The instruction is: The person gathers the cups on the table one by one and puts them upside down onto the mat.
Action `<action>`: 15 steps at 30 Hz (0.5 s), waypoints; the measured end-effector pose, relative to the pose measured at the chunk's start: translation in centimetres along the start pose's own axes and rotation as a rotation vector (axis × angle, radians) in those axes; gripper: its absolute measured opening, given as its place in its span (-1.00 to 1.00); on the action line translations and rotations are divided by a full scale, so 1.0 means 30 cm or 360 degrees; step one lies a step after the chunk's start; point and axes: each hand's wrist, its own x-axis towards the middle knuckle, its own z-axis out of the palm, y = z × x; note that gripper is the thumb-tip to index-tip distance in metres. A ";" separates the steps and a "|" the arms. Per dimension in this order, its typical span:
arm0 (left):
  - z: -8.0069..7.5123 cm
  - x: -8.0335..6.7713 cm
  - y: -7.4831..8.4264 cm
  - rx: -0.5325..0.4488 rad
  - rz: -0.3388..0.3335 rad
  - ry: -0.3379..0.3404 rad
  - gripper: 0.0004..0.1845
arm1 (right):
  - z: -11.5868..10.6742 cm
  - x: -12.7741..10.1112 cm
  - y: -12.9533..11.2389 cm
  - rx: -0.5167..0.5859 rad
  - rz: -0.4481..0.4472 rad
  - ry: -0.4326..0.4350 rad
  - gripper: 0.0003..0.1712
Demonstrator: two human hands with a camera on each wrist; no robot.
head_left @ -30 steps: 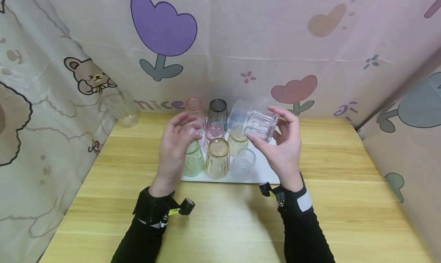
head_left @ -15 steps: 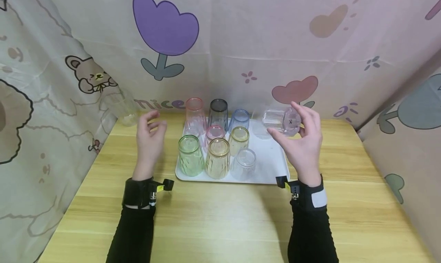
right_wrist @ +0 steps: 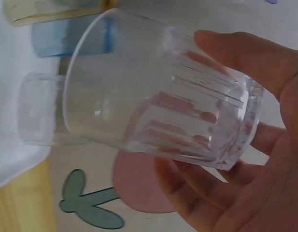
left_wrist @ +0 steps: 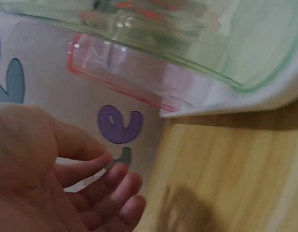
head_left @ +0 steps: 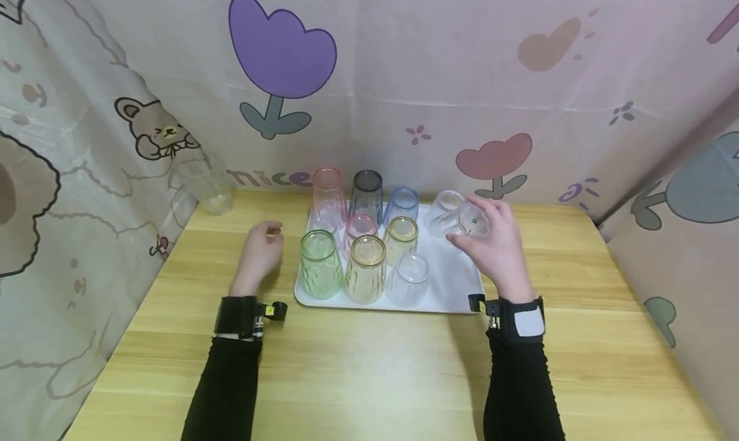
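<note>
Right hand point(head_left: 496, 251) right of frame centre, fingers curled round a clear cup point(head_left: 456, 217) tilted over the white tray point(head_left: 456, 287) (far right corner); left hand point(head_left: 261, 251) loosely open, empty, beside it.

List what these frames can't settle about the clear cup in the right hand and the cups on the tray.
- Head view: right hand covers the clear cup's base; contact with the tray unclear.
- Right wrist view: clear cup fills the frame, blocking most of the tray.
- Left wrist view: left hand blurred; green cup cut by the top edge.
</note>
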 end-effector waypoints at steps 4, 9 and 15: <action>0.029 0.013 -0.026 0.0116 -0.0007 -0.0123 -0.55 | 0.030 0.010 0.042 -0.0095 0.0007 -0.0109 -0.12; 0.058 0.019 -0.039 0.0169 0.0006 -0.0194 -0.56 | 0.058 0.017 0.072 -0.0159 0.0039 -0.0202 -0.09; 0.079 0.012 -0.029 0.0092 0.0001 -0.0243 -0.57 | 0.093 0.027 0.081 -0.0191 0.0057 -0.0296 -0.09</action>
